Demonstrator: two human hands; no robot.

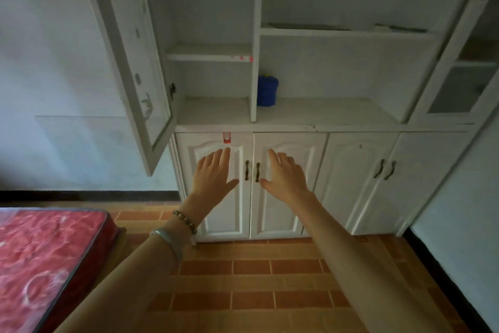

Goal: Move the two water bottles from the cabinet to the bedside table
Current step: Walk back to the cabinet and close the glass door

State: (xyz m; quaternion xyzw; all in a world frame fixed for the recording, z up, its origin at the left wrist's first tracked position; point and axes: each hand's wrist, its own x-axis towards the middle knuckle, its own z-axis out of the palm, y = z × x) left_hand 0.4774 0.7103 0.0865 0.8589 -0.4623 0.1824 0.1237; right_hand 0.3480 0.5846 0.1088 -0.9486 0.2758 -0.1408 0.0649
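A white cabinet (351, 127) fills the wall ahead, with open shelves above and closed lower doors. No water bottles show in this view. My left hand (213, 173) and my right hand (286, 173) are both stretched out flat, fingers spread, in front of the two leftmost lower doors. Between the hands sit the two dark door handles (252, 170). Neither hand holds anything, and I cannot tell whether the palms touch the doors. A bead bracelet and a pale bangle circle my left wrist.
An upper glass door (129, 62) swings open to the left, jutting into the room. A blue container (267, 91) stands on the counter shelf. A red mattress (40, 265) lies at lower left. Brick-patterned floor tiles (251, 278) lie underfoot. Another pair of lower doors (383, 170) is on the right.
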